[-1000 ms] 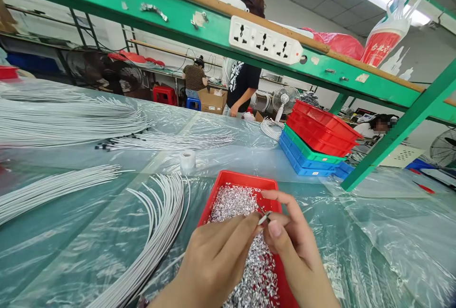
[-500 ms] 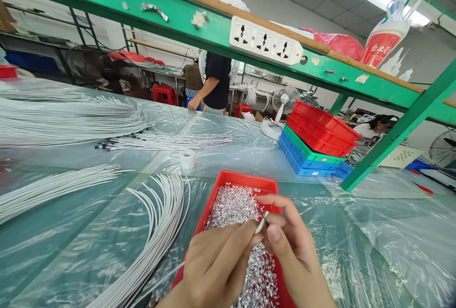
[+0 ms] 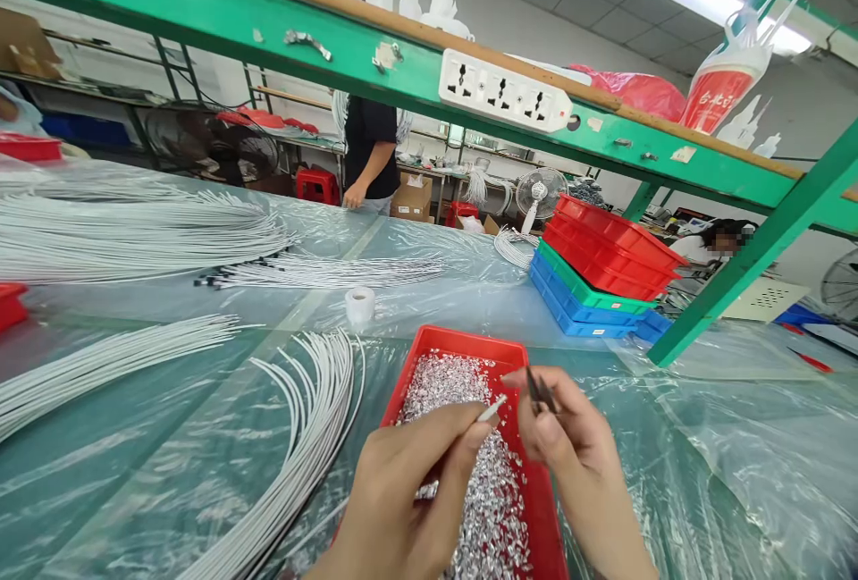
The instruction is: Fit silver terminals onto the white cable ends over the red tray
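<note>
My left hand (image 3: pixel 416 482) pinches a white cable (image 3: pixel 492 410) close to its end, which points up and to the right. In my right hand (image 3: pixel 576 446) is a small dark metal tool with two pointed tips (image 3: pixel 538 390), its tips spread apart; whether it is tweezers or small snips I cannot tell. A short gap separates the tool from the cable end. Both hands are over a red tray (image 3: pixel 542 508) strewn with small silvery scraps (image 3: pixel 449 379). Left of it, a curved bundle of white cables (image 3: pixel 322 410) lies on the plastic-covered table.
More white cables (image 3: pixel 121 231) lie at the left and back, near a white roll (image 3: pixel 360 305). Stacked trays (image 3: pixel 596 267) stand back right beside a green post (image 3: pixel 737 240). A green shelf beam with a power strip (image 3: pixel 502 90) crosses above. A person (image 3: pixel 372 151) stands beyond the table.
My right hand has drawn away from the cable end, and the tool's tips now show. My left hand still grips the cable. The person behind the table has shifted left.
</note>
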